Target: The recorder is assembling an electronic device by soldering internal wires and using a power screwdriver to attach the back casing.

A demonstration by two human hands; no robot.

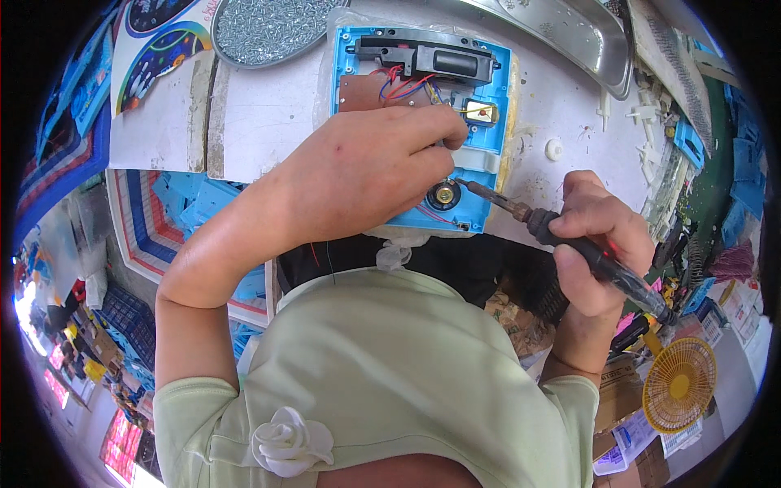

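Note:
A light blue plastic housing (503,81) lies open on the table in front of me, its inside facing up. It holds a black mechanism (407,55), a brown circuit board (355,92) with red and blue wires, and a small round speaker (443,195) at the near end. Across the housing reaches my left hand (378,159), fingers bent together over the wiring; what they pinch is hidden. At the right, my right hand (606,232) grips a soldering iron (540,226) by its dark handle. The iron's tip points left, beside the speaker's upper edge.
A round tray of screws (272,28) stands at the far left, and a metal tray (569,32) at the far right. A small white round part (554,149) lies right of the housing. White plastic pieces (648,154) line the right side. A crate of blue parts (134,211) sits left.

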